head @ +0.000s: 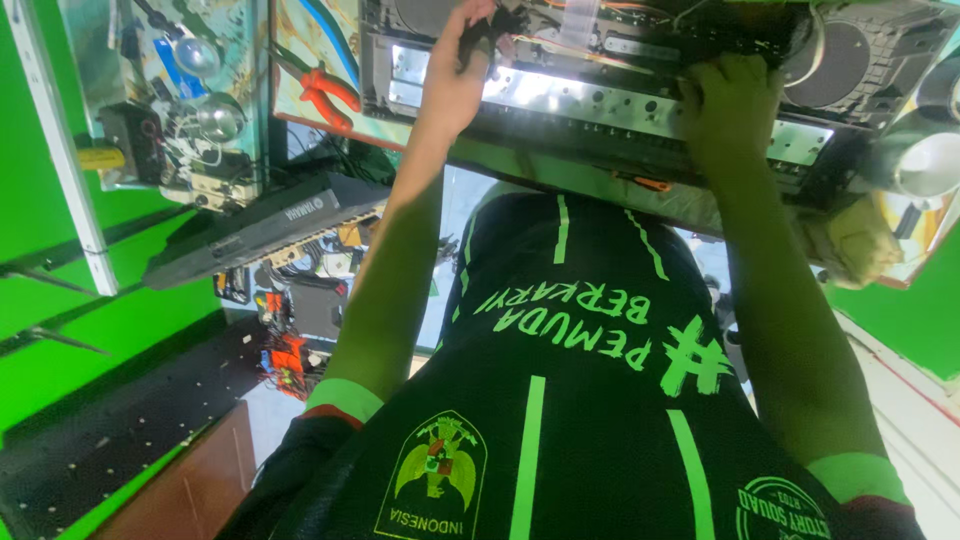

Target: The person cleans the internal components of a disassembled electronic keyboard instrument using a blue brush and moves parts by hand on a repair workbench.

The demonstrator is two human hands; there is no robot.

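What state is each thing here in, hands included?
Left hand: gripping a dark part.
Right hand: resting on the device, fingers hidden.
Device: cover off, insides exposed.
Pliers: lying untouched.
Keyboard: lying untouched.

Opened electronics chassis on the bench edge, cover off, long side toward the person. A bright, bare metal strip with a row of small holes runs along its front; below that is a darker perforated rail. Loose wiring and a pale ribbon cable lie across the top, and there is a round speaker cone at the right end. A small orange part sits under the front lip.

Left hand is up at the unit's left section, fingers closed around a small black part; can't tell what it is. Right hand lies palm down on the front strip, right of centre, fingers curled over the top edge into the chassis.
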